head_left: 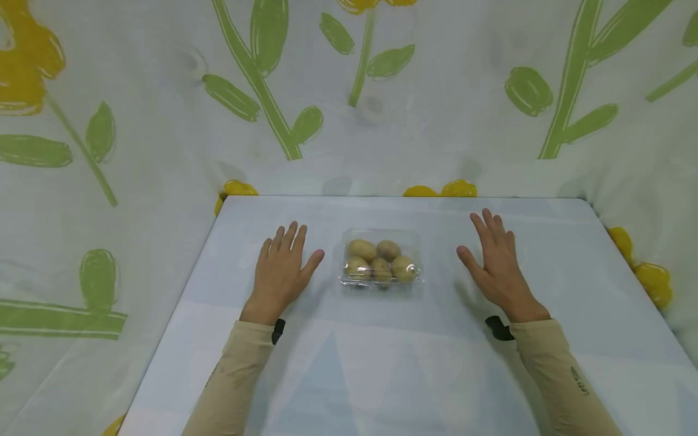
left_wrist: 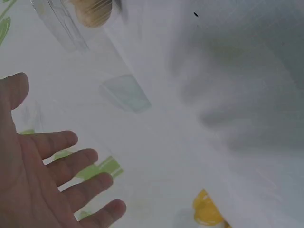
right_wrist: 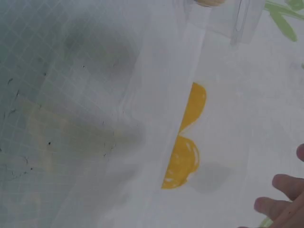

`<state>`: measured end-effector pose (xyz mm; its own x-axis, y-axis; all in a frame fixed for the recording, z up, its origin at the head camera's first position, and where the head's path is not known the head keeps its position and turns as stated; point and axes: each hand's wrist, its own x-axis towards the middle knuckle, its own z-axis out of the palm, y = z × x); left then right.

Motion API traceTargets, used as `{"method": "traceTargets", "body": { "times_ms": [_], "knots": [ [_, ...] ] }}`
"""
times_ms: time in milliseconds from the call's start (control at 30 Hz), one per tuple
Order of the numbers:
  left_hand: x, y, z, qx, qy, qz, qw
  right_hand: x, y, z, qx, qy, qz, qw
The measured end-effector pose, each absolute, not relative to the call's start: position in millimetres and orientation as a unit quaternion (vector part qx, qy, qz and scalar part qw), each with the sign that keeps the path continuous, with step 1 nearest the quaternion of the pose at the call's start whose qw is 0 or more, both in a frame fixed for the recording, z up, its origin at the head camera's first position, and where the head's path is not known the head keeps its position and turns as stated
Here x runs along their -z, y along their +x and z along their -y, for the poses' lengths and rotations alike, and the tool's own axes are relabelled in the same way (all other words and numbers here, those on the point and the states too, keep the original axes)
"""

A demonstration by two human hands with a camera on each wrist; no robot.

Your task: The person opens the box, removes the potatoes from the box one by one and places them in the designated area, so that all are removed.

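Note:
A clear plastic box with several small potatoes inside sits near the far middle of the white table. Its lid appears closed over them. To the left of the box, my left hand is held apart from it, fingers spread and thumb toward the box. On the other side my right hand is likewise spread out, holding nothing, a wider gap from the box. In the left wrist view, one end of the box shows at the top; the right wrist view catches its corner.
The table's far edge runs behind the box, close to a hanging cloth printed with green leaves and yellow flowers. The same cloth surrounds the table at left and right. Dark straps are at both wrists.

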<state>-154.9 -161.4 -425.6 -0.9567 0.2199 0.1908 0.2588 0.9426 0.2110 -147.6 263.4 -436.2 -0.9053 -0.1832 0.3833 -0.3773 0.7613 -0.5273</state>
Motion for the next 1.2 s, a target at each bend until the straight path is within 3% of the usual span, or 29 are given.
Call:
{"method": "traceTargets", "body": {
  "times_ms": [500,733,1200],
  "knots": [
    [434.5,-151.7,147.5,0.174,-0.349,0.906,0.166,433.6,-140.9,-246.5,-0.284,0.253,0.905,0.188],
    [445.0,-147.9,135.7,0.163,-0.382,0.895,0.164,441.2,-134.4,-228.9,-0.262,0.327,0.890,0.179],
    [453.0,-151.2,127.7,0.144,-0.402,0.879,0.211,455.6,-135.6,-206.7,-0.212,0.374,0.890,0.151]
  ]
}}
